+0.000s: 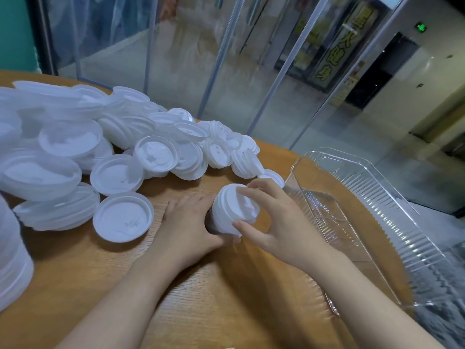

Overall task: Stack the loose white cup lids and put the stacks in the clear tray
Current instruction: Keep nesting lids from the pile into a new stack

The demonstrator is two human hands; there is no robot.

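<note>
A short stack of white lids [232, 210] is held just above the wooden table [214, 298], tilted toward me. My left hand [191, 222] grips the stack from the left side. My right hand [274, 217] pinches its top lid, thumb at the front rim and fingers over the back rim. A large heap of loose white lids [113, 147] covers the left and far part of the table. One single lid [123, 216] lies flat just left of my left hand. The clear tray [377, 222] stands to the right of my hands with no lids visible in it.
A tall stack of white lids [12, 260] stands at the left edge of the view. Another lid [273, 176] rests between the heap and the tray. Clear plastic curtain strips [226, 59] hang behind the table, with a corridor beyond.
</note>
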